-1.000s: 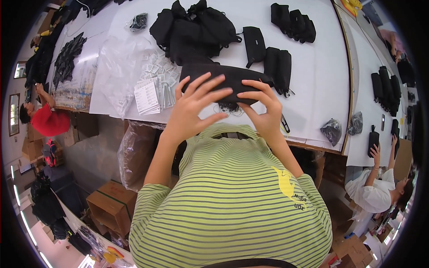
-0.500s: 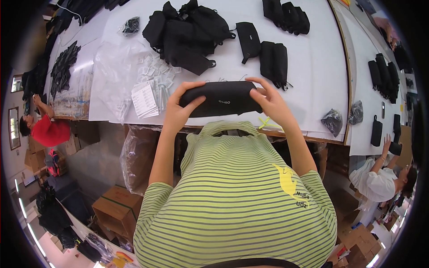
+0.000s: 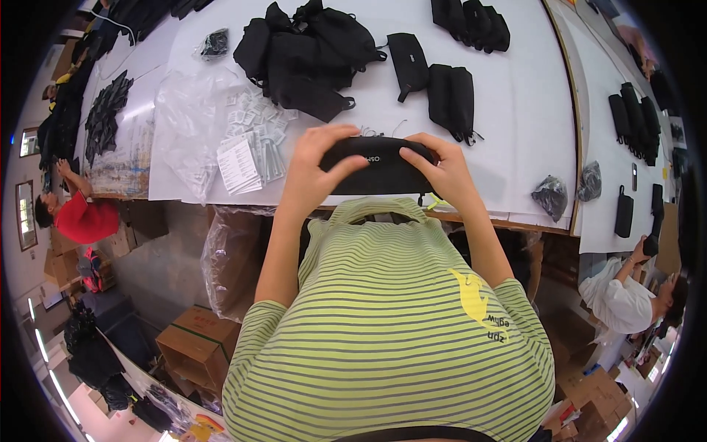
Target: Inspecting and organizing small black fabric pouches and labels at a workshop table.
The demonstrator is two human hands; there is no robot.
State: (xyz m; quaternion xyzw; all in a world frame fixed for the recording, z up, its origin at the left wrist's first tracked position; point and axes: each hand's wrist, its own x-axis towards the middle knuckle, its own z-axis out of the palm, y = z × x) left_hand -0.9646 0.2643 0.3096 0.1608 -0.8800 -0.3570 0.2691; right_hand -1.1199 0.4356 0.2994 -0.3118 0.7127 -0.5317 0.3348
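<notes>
At the lower centre of the frame a green-and-yellow striped shirt (image 3: 390,331) fills the view; both forearms rise from it toward the middle; the left hand (image 3: 317,166) and the right hand (image 3: 442,173) are each wrapped around one end of a long black pouch (image 3: 375,166), fingers curled over its top edge, holding it level just above the near edge of the white worktop (image 3: 515,110); left of the hands, on the worktop, lie a stack of white printed cards (image 3: 239,162) and clear plastic bags (image 3: 184,125); beyond the pouch, at upper centre, sits a heap of black bags (image 3: 302,51); to its right two folded black pouches (image 3: 451,99) lie side by side; at the far left edge a person in a red top (image 3: 77,217) stands near another bench.
</notes>
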